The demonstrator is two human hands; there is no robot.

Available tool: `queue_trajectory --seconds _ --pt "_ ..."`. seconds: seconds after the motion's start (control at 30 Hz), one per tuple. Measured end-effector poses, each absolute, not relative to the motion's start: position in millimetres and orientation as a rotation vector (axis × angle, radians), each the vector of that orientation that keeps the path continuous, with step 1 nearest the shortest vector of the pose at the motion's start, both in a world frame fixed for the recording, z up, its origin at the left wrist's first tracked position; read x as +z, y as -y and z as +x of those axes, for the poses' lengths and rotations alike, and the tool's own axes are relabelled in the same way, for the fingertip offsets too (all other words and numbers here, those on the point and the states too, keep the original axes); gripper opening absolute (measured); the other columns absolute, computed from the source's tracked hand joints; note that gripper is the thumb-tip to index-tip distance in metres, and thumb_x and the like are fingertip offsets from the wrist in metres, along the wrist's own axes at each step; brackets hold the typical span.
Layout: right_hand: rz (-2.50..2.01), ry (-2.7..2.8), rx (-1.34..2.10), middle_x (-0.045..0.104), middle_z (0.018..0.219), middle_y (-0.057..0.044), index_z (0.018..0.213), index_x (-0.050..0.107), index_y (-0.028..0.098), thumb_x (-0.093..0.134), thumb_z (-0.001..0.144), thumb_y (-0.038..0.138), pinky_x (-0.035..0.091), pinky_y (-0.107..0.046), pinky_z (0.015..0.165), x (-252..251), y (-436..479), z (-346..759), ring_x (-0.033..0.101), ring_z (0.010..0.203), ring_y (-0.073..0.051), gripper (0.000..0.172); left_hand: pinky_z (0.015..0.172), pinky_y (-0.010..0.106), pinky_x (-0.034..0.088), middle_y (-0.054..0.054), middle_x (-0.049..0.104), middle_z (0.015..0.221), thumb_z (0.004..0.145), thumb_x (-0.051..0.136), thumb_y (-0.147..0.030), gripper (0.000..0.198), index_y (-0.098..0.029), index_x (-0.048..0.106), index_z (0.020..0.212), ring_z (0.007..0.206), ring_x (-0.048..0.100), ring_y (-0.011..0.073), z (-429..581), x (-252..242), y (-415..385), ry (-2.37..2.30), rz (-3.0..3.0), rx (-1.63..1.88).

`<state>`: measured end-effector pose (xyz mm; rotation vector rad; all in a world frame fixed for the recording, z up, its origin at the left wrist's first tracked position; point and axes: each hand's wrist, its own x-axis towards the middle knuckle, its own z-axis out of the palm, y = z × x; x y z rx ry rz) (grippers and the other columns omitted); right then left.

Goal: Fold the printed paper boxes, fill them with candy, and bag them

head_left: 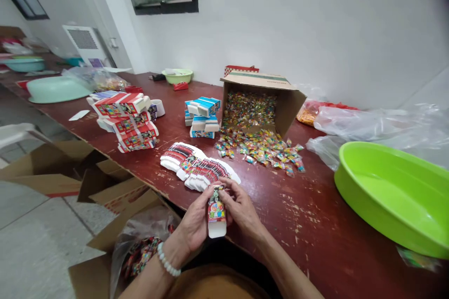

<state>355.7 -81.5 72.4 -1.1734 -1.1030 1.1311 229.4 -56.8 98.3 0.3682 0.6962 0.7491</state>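
Between my hands, at the table's front edge, is a small printed candy box [216, 210] with a white flap at its near end. My left hand [196, 219] grips its left side, a beaded bracelet on the wrist. My right hand [242, 205] holds the far right side, thumb on the box front. Just beyond lie fanned-out flat red and white cartons [206, 171]. Wrapped candies [259, 149] spill onto the table from a cardboard box [289, 107] lying on its side.
Stacked red boxes [129, 121] stand at the left, blue boxes [202, 114] in the middle. A large green tray [386, 187] and plastic bags [379, 124] are at the right. Open cartons [119, 191] and a bag of wrapped items [142, 252] sit below the table's left edge.
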Motion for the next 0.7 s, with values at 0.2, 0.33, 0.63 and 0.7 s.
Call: queue_trajectory --seconds 0.2,0.33,0.63,0.7 --pt "-1.109 1.006 1.203 0.064 0.103 -0.004 0.133 0.047 0.024 0.070 0.081 0.043 0.052 -0.029 0.070 55 81 345 0.063 0.079 -0.017 0.060 0.085 0.039 0.057 0.009 0.074 0.090 0.084 0.058 -0.003 0.024 -0.011 0.065 0.105 0.081 0.072 0.0215 200 109 31 -0.648 0.383 0.983" --pt "-1.063 0.932 1.186 0.068 0.082 -0.003 0.103 0.062 0.018 0.069 0.077 0.045 0.051 -0.030 0.068 61 74 332 0.063 0.072 -0.018 0.039 0.080 0.034 0.057 0.007 0.074 0.086 0.070 0.066 0.003 0.034 -0.013 0.066 0.101 0.079 0.071 0.0205 184 108 25 -0.722 0.465 1.064" --pt "-1.105 1.595 0.882 0.074 0.086 -0.004 0.092 0.074 0.022 0.056 0.086 0.031 0.052 -0.033 0.074 97 59 331 0.067 0.079 -0.022 0.021 0.059 0.022 0.049 0.005 0.071 0.075 0.051 0.073 -0.004 0.029 -0.010 0.072 0.079 0.062 0.062 0.0135 167 103 70 -0.810 1.143 0.421" --pt "-1.102 1.647 0.686 0.072 0.107 -0.007 0.106 0.071 0.025 0.054 0.088 0.039 0.051 -0.039 0.086 88 49 356 0.066 0.098 -0.026 0.028 0.058 0.026 0.050 0.006 0.071 0.072 0.049 0.071 -0.007 0.029 -0.010 0.070 0.078 0.060 0.065 0.0173 166 101 74 -0.763 0.984 0.513"
